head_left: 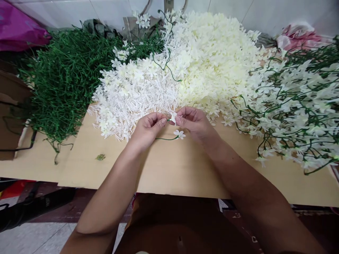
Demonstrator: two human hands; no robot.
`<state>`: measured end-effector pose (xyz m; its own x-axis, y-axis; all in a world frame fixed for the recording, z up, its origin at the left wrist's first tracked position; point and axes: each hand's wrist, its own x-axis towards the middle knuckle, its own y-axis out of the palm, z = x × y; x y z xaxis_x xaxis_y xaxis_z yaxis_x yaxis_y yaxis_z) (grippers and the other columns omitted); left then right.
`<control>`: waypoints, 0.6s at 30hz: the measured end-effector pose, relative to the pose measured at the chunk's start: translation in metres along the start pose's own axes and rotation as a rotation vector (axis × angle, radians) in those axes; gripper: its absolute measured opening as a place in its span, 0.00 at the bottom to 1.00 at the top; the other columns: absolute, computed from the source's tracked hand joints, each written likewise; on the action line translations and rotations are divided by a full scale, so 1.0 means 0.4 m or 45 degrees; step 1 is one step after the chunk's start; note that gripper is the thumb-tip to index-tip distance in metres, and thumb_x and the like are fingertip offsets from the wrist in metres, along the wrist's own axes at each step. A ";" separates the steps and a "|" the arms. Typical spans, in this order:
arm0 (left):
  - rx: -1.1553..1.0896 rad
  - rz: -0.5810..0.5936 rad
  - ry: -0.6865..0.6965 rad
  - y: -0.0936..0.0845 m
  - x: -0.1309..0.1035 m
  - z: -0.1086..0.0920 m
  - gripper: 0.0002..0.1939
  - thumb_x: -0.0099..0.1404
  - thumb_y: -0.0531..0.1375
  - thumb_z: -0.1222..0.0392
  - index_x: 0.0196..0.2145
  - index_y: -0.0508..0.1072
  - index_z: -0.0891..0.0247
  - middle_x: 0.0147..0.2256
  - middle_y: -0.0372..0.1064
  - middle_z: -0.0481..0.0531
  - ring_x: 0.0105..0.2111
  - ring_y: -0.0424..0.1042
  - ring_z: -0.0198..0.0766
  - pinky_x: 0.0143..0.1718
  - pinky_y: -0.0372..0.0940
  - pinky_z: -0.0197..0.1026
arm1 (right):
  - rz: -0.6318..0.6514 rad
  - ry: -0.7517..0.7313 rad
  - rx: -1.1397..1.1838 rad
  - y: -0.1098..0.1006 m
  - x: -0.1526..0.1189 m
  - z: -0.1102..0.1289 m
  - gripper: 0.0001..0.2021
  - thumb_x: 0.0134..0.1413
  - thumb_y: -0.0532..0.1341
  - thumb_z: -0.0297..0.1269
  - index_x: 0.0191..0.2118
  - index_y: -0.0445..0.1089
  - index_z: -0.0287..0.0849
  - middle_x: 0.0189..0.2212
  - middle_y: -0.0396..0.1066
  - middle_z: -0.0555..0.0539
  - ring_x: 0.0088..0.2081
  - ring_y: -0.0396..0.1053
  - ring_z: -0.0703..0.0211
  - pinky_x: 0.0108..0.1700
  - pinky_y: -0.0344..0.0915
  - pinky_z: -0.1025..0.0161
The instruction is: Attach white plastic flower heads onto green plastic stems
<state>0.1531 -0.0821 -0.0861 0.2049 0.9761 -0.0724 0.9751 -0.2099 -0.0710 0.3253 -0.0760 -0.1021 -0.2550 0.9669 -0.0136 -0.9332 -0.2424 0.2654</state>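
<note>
My left hand (pixel 153 126) pinches a thin green plastic stem (pixel 168 120) between thumb and fingers. Close against it, my right hand (pixel 192 121) holds a small white artificial flower (pixel 173 117) at the stem's tip. Whether the flower is seated on the stem is hidden by my fingers. A second white flower (pixel 179 134) hangs just below on another green branch that runs back under my left hand. Behind my hands lies a heap of white flowers with thin white stalks (pixel 148 95), and beside it a pile of cream petals (pixel 214 60).
A tangled pile of green stems (pixel 69 77) fills the left side. Finished-looking flower sprays (pixel 299 116) are heaped at the right. A small green scrap (pixel 100 157) lies on the tabletop (pixel 174 169). A cardboard box (pixel 10 116) stands at the left edge, near a purple bag (pixel 21 28).
</note>
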 end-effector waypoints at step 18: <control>-0.086 -0.061 -0.093 -0.001 0.004 0.011 0.20 0.48 0.71 0.47 0.25 0.70 0.64 0.22 0.64 0.45 0.23 0.59 0.29 0.26 0.52 0.35 | -0.064 -0.239 -0.277 0.017 -0.008 -0.012 0.19 0.39 0.73 0.50 0.26 0.67 0.43 0.26 0.70 0.51 0.28 0.67 0.64 0.29 0.66 0.65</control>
<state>0.1527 -0.0805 -0.0907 0.1538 0.9777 -0.1430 0.9876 -0.1567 -0.0087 0.3184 -0.0810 -0.1047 -0.1748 0.9712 0.1622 -0.9810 -0.1859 0.0557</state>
